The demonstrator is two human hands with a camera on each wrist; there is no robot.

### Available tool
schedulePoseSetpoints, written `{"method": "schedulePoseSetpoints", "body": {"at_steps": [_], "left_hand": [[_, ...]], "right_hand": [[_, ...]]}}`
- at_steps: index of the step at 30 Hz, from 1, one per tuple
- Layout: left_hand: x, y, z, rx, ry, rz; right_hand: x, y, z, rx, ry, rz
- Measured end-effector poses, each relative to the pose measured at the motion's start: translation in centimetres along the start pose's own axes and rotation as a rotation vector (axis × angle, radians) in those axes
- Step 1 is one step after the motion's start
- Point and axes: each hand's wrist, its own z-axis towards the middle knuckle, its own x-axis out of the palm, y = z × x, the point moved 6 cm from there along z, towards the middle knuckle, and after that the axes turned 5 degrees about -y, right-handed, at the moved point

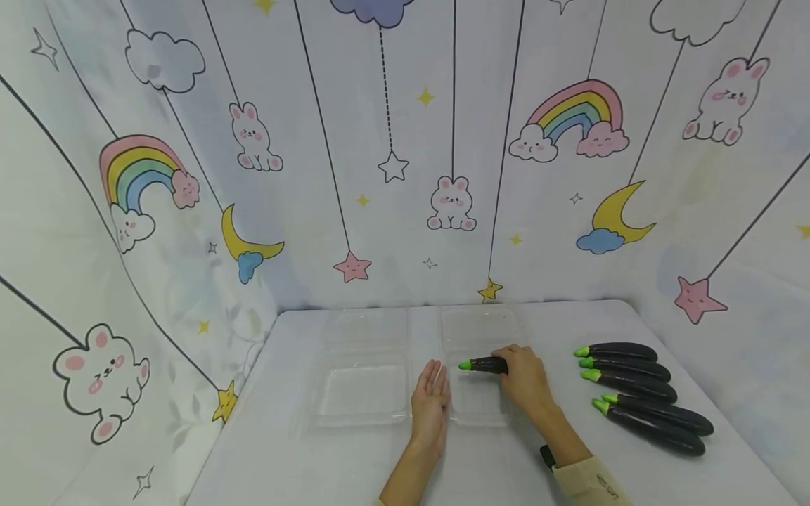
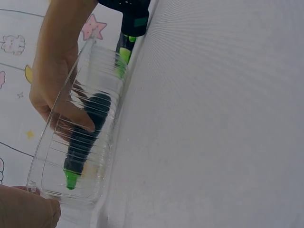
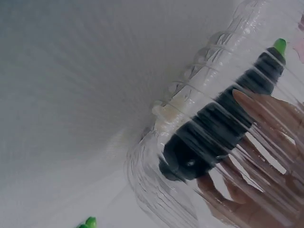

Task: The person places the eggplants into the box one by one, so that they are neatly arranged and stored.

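Cartoon-print cloth backdrop [image 1: 392,225] rises behind the far edge of a white table [image 1: 354,471]. Bare tabletop shows along the near side of two clear containers, and a further strip separates the right container [image 1: 468,402] from five loose eggplants [image 1: 635,386] near the table's right edge.

Held eggplant [image 1: 486,365]: over or inside the near section of the right container (contact with its floor cannot be told) — long axis left-right, roughly parallel to the table's far edge, green stem end pointing left. Loose ones also point stem-left, dark ends slanting toward the near right corner.

Right hand [image 1: 525,376] grips the held eggplant around its dark end. Left hand [image 1: 432,397] — fingers straight — lies along the right container's left rim.

Left container [image 1: 363,393]: near section's clear floor visible; far section reaches close to the table's far edge.
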Motion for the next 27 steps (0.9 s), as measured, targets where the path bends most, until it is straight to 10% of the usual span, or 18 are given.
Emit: {"method": "schedulePoseSetpoints", "body": {"at_steps": [27], "left_hand": [[-0.07, -0.03, -0.13, 0.010, 0.002, -0.004]], "right_hand": [[-0.05, -0.49, 0.07, 0.034, 0.031, -0.024]]}}
